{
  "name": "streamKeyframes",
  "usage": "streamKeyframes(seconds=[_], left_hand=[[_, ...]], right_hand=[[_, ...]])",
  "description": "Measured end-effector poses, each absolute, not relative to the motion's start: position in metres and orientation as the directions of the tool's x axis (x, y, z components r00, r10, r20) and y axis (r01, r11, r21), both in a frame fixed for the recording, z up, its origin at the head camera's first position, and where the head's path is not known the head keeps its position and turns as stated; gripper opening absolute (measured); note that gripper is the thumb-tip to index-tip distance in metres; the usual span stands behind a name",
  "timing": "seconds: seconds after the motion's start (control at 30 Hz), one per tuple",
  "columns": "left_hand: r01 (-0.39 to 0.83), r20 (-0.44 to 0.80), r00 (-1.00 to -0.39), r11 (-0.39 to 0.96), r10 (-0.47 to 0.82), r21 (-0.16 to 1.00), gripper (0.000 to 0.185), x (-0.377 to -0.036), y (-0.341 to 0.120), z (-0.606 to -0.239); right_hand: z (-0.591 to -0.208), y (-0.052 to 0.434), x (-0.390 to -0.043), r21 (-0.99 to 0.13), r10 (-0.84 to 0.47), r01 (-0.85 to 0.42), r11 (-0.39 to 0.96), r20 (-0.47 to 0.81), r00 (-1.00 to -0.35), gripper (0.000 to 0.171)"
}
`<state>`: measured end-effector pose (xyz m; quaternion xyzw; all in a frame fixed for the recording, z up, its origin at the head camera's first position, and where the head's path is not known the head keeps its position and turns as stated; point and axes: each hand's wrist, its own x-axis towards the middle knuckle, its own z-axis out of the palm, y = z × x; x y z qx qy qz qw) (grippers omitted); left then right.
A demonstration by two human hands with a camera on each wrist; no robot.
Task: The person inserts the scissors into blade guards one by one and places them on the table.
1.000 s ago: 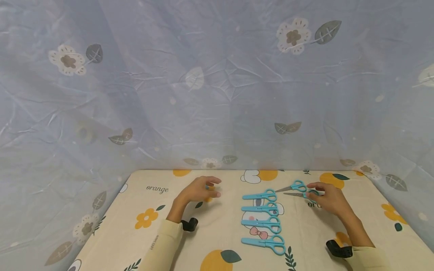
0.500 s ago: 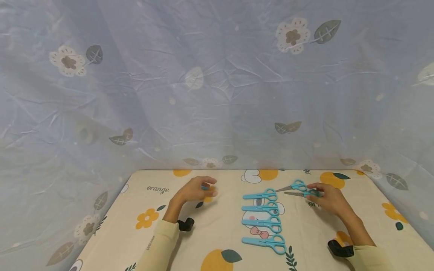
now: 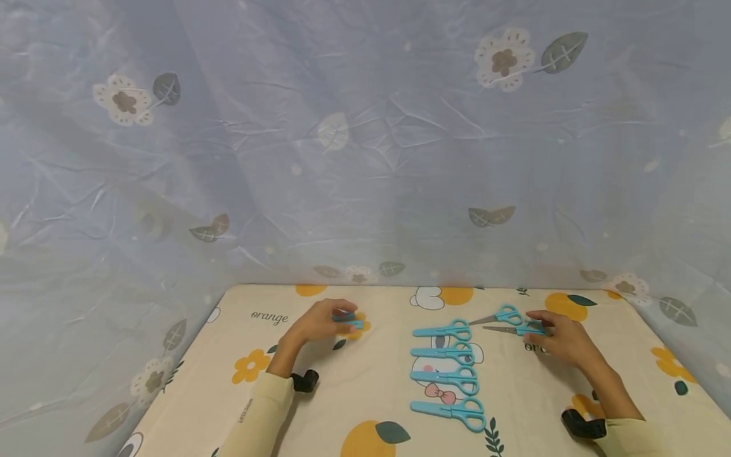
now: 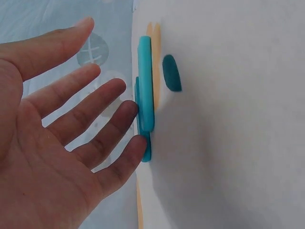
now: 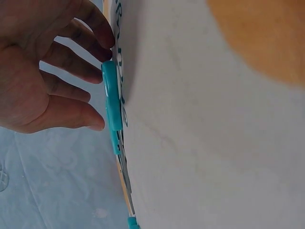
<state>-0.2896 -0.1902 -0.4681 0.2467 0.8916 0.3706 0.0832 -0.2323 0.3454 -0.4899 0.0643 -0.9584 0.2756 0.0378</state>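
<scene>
My left hand (image 3: 320, 320) is spread open low over the table, fingertips (image 4: 136, 143) touching two light-blue blade covers (image 3: 349, 322) (image 4: 145, 90) that lie on the patterned cloth. My right hand (image 3: 562, 341) pinches the teal handle (image 5: 112, 102) of a bare-bladed pair of scissors (image 3: 511, 329), which lies flat with its blades pointing left. A second uncovered pair (image 3: 498, 315) lies just behind it. Left of these, several covered blue scissors (image 3: 447, 353) lie in a neat column, from the top one (image 3: 442, 331) to the nearest one (image 3: 451, 410).
The table (image 3: 377, 387) wears a cream cloth printed with oranges, flowers and a cartoon face. A pale blue flowered sheet (image 3: 365, 158) hangs behind and around it. Black wrist-camera mounts (image 3: 302, 381) (image 3: 582, 424) sit on both sleeves.
My left hand has sunk toward the table and slid slightly left, so the blue covers now lie at its fingertips. The right hand stays on the scissors handle.
</scene>
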Motion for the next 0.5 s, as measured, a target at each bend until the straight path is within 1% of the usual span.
streamKeyframes(seconds=[0.13,0.33,0.4,0.5], left_hand=[[0.377,0.038,-0.872,0.62,0.488,0.689,0.052,-0.2899,-0.1925,-0.4716],[0.385,0.049,-0.875,0.629,0.482,0.675,0.05,-0.2891,-0.1928,-0.4751],[0.39,0.056,-0.877,0.64,0.477,0.662,0.049,-0.2893,-0.1921,-0.4751],[0.364,0.049,-0.895,0.663,0.443,0.654,0.048,-0.2901,-0.1901,-0.4741]], right_hand=[[-0.4921,0.348,-0.2331,-0.52,-0.114,-0.154,0.84,0.109,-0.988,0.061],[-0.4934,0.3505,-0.2363,-0.481,-0.138,-0.174,0.86,0.109,-0.984,0.069],[-0.4931,0.3505,-0.2372,-0.473,-0.142,-0.174,0.863,0.105,-0.984,0.069],[-0.492,0.3498,-0.238,-0.477,-0.15,-0.176,0.861,0.092,-0.984,0.069]])
